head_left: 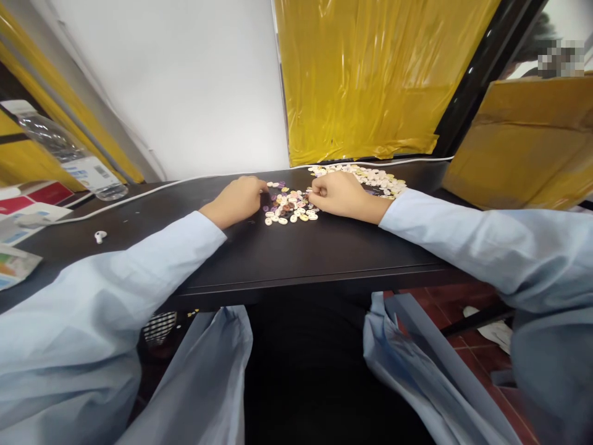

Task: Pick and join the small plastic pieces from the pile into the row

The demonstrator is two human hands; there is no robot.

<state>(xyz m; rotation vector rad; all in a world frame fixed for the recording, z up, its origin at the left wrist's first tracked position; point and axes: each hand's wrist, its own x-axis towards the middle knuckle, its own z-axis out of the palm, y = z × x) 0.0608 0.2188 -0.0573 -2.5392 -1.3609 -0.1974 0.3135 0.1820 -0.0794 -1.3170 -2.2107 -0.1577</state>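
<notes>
A loose pile of small oval button-like pieces (291,206), white, cream, yellow, purple and brown, lies on the dark table between my hands. At its left edge is my left hand (238,199), palm down with the fingers curled in; its fingertips are mostly hidden. My right hand (343,194) is at the right edge of the pile, thumb and fingers curled together as in a pinch. Whatever either hand holds is too small or hidden to make out. Behind my right hand spreads a second, paler heap of similar pieces (382,180).
A white cable (185,180) runs along the back of the black table (287,253). A clear water bottle (74,154), a white earbud (100,236) and packets (16,266) are on the left. A taped cardboard box (523,142) stands right, with a person partly visible beyond.
</notes>
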